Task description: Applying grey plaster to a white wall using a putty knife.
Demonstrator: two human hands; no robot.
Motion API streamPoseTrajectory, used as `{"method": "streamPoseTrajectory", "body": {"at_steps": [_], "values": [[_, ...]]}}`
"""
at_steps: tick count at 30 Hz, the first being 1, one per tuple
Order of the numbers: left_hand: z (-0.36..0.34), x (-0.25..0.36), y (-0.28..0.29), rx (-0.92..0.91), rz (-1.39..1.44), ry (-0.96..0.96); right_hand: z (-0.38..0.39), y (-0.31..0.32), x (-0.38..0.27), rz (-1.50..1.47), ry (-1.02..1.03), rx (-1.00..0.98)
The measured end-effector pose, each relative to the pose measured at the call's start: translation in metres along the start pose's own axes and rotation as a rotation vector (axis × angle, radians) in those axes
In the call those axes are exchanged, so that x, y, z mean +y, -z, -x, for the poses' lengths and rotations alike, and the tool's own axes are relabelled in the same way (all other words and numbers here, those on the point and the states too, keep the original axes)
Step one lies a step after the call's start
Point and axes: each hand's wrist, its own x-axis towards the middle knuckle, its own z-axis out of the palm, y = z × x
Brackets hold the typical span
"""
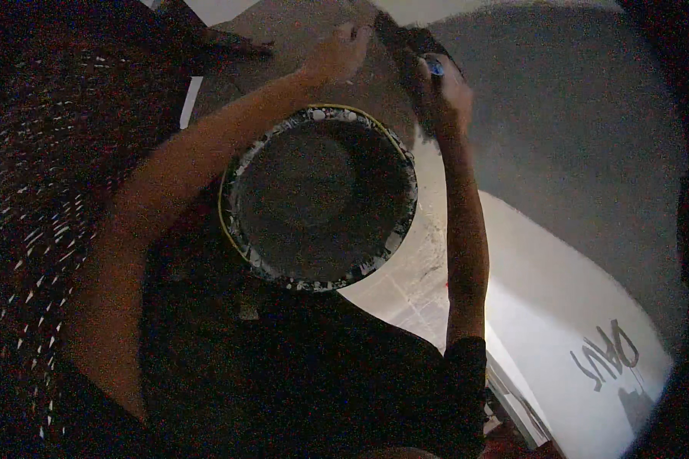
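Observation:
My left hand [338, 55] is raised at the top middle, its fingers curled in. Whether it holds something small does not show in the dim light. To its right my right hand [453, 90] is closed around a dark tool with a blue part [435, 67]; the tool's exact kind cannot be made out. A dark, ragged-edged patch [394, 42] lies on the surface beside that hand. Between my forearms and below both hands is a round bucket [411, 180], its dark rim spattered white and edged partly in yellow. Its inside looks grey and dim.
A curved wall [543, 107] fills the right side, grey above and white below, with dark hand-drawn marks lower down. Pale tiled floor [406, 294] shows beside the bucket. A dark surface with white flecks [46, 229] covers the left. Pale flat pieces [517, 402] stand at lower right.

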Motion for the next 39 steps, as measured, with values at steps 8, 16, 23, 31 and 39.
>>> {"method": "streamPoseTrajectory", "body": {"at_steps": [8,16,23,31,39], "values": [[0.0,-0.023,-0.005,-0.03,-0.126,-0.06,-0.008,-0.026,0.007,-0.089,0.211,0.071],[0.007,-0.017,-0.016,0.123,-0.476,-0.448,-0.005,-0.043,0.02,-0.022,0.149,0.02],[-0.011,-0.041,-0.025,0.182,-0.627,-0.49,-0.022,0.009,-0.018,0.055,0.108,0.123],[0.015,-0.013,0.004,0.161,-0.343,-0.529,-0.03,0.111,-0.065,-0.031,0.114,0.396],[-0.017,-0.055,-0.008,0.341,-1.071,-0.722,-0.049,0.011,-0.048,-0.093,0.183,0.101]]}}
